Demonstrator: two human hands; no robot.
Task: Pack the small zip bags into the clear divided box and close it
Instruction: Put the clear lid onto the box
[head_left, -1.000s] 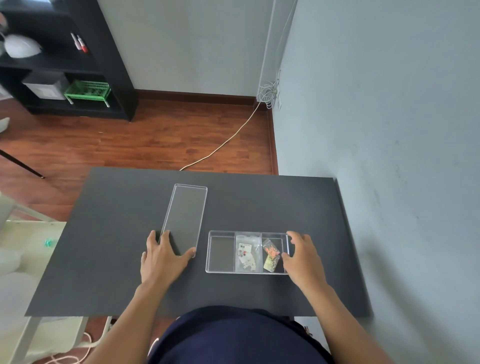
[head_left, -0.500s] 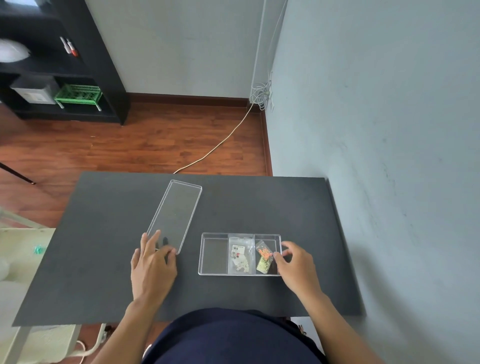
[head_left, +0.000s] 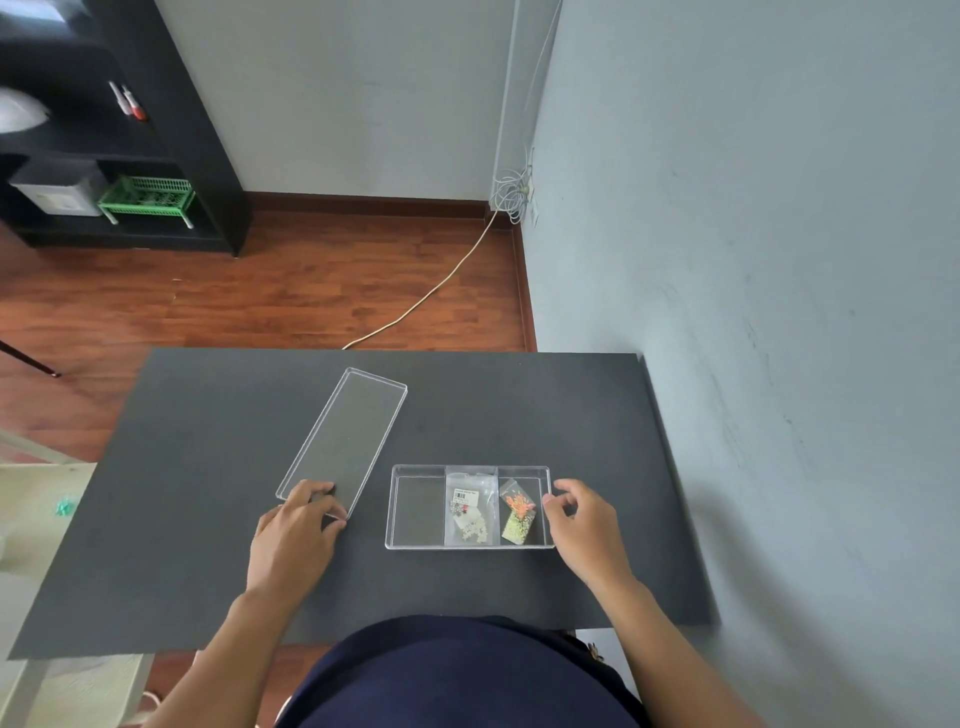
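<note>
On the dark table (head_left: 208, 467), both forearms reach forward from the bottom of the view. Left hand (head_left: 293, 540) lies palm down with its fingers curled onto the near end of the clear lid (head_left: 345, 436), the fingertips pressing the lid's near short edge and the thumb at its near right corner; it is gripping that end of the lid. That lid lies flat and slanted, its far end angled away to the right, separate from the box.

Right hand (head_left: 584, 525) sits at the right end of the clear divided box (head_left: 415, 506), half closed, with thumb and forefinger pinching toward the box's right wall; whether they actually clasp the wall I cannot tell. This box lies open, long side toward the person, between the two hands, just right of the lid's near end.

Of its three compartments, the left one is bare, the middle one holds a zip bag with a label (head_left: 467, 512) and small pale pieces, and the right one holds a zip bag of orange and yellow bits (head_left: 517, 514), just beside the right thumb.
</note>
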